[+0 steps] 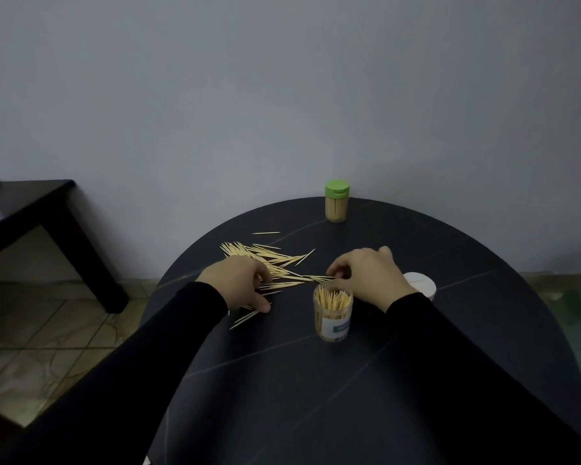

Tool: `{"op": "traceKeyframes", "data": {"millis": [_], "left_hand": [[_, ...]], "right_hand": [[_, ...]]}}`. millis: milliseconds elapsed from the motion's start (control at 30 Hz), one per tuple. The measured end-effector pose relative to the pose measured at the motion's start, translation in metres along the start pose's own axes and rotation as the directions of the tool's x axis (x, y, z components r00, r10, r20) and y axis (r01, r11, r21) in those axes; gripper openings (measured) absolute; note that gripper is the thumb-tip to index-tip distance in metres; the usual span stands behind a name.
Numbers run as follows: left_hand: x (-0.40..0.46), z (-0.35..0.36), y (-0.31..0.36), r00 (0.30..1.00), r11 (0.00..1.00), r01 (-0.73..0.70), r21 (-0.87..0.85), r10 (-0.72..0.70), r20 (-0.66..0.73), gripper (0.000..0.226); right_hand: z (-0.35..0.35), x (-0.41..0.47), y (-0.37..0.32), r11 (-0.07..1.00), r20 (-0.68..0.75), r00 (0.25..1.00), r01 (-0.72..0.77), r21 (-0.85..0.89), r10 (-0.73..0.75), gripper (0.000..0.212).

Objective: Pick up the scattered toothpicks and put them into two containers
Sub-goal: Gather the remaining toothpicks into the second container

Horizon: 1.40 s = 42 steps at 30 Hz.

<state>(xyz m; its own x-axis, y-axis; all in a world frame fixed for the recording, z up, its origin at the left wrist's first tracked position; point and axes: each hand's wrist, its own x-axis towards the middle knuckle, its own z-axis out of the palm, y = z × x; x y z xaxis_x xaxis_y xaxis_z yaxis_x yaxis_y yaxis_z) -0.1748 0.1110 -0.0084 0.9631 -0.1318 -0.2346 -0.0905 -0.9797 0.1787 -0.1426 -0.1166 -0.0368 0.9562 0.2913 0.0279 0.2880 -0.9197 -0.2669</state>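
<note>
On table [416, 364]: 2 containers [333, 317], 2 hands [239, 280].

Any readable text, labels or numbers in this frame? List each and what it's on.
Teal patch on the white label of the open clear plastic toothpick jar: white lettering, too blurred and cut off to read.
Green-lidded clear toothpick jar at the far table edge: no text visible.
White round lid: no text visible.
Nothing else carries writing.
</note>
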Motion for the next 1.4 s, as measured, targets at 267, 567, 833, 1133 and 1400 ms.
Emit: {"op": "traceKeyframes", "data": {"millis": [267, 567, 833, 1133, 1400], "left_hand": [[0.007, 0.019, -0.009, 0.981, 0.974, -0.081, -0.209, 0.041, -0.189, 0.032], [0.02, 0.026, -0.002, 0.934, 0.995, -0.084, 0.058, 0.098, -0.343, 0.045], [0.03, 0.021, 0.003, 0.946, 0.987, -0.074, 0.144, 0.116, -0.304, 0.031], [0.028, 0.017, 0.008, 0.944, 0.978, -0.056, 0.2, 0.117, -0.309, 0.023], [0.026, 0.015, 0.01, 0.955, 0.98, -0.012, 0.198, 0.07, -0.289, 0.022]], "right_hand": [[0.007, 0.018, -0.005, 0.995, -0.115, 0.989, 0.089, -0.051, -0.094, 0.011], [0.019, 0.043, -0.016, 0.972, -0.067, 0.977, 0.19, -0.139, -0.201, 0.048], [0.021, 0.043, -0.014, 0.965, -0.109, 0.963, 0.231, -0.125, -0.245, 0.03], [0.018, 0.034, -0.014, 0.974, -0.14, 0.971, 0.172, -0.15, -0.193, 0.029], [0.015, 0.03, -0.018, 0.98, -0.118, 0.976, 0.17, -0.106, -0.182, 0.022]]}}
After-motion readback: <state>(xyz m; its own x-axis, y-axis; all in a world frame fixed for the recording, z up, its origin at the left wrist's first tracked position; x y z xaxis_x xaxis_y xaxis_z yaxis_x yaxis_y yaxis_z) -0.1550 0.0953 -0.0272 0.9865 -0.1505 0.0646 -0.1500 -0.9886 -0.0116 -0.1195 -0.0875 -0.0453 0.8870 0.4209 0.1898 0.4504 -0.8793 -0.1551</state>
